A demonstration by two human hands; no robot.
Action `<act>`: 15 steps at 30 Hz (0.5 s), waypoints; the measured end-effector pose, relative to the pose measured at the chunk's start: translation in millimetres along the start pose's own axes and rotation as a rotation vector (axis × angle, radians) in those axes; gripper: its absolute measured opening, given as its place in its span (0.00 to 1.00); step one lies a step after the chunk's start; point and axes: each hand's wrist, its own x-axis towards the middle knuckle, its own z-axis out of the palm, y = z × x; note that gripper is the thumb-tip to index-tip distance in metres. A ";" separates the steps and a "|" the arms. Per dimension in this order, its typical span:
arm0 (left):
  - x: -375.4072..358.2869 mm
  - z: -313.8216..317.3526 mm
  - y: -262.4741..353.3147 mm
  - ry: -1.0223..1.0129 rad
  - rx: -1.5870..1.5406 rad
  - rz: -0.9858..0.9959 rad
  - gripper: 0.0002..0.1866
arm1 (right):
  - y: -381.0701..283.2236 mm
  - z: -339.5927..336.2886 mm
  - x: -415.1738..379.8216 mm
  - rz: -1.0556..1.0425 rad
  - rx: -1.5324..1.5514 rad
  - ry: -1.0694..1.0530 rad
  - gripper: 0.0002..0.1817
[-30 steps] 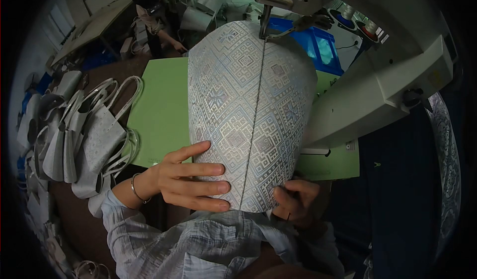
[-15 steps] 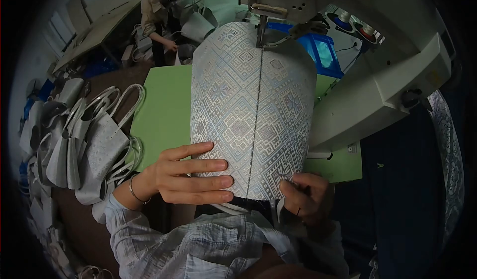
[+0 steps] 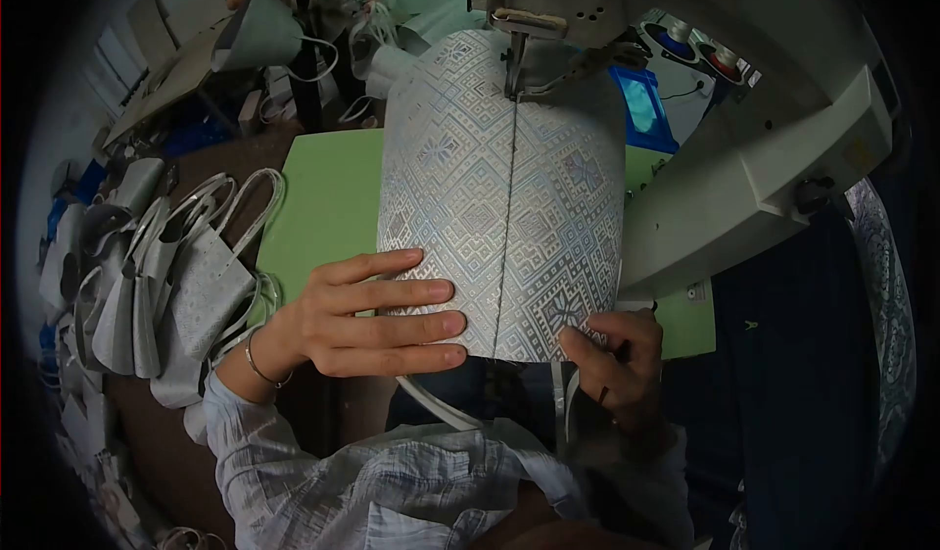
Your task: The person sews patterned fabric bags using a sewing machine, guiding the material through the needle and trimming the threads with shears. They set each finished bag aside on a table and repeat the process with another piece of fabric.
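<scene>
A silvery-blue patterned fabric bag (image 3: 470,227) is curved over the arm of a sewing machine (image 3: 725,188), and a dark seam runs down its middle to the needle and presser foot (image 3: 513,70). Flat on the bag's left side lies my left hand (image 3: 382,315), fingers stretched out and slightly apart. My right hand (image 3: 622,359) pinches the bag's lower right edge between thumb and bent fingers. White handles (image 3: 441,403) hang below the near edge, close to my lap.
Left of the green work surface (image 3: 313,188) sits a heap of similar handled bags (image 3: 196,286). Behind, a co-worker (image 3: 313,21) handles a light-coloured bag (image 3: 257,33). A blue crate (image 3: 641,109) and thread spools (image 3: 676,36) are beyond the machine.
The bag's near edge and both my hands have moved away from me, towards the needle. More of the handles shows. The co-worker has raised a bag to the left.
</scene>
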 end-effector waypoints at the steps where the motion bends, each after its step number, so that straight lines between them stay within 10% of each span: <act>1: 2.0 -2.2 -1.1 -0.019 0.000 -0.003 0.13 | 2.3 -0.8 1.4 -0.020 -0.006 -0.012 0.24; 15: 17.1 -2.4 -25.5 -0.023 0.049 -0.011 0.14 | 22.2 0.1 29.0 -0.047 -0.068 -0.020 0.27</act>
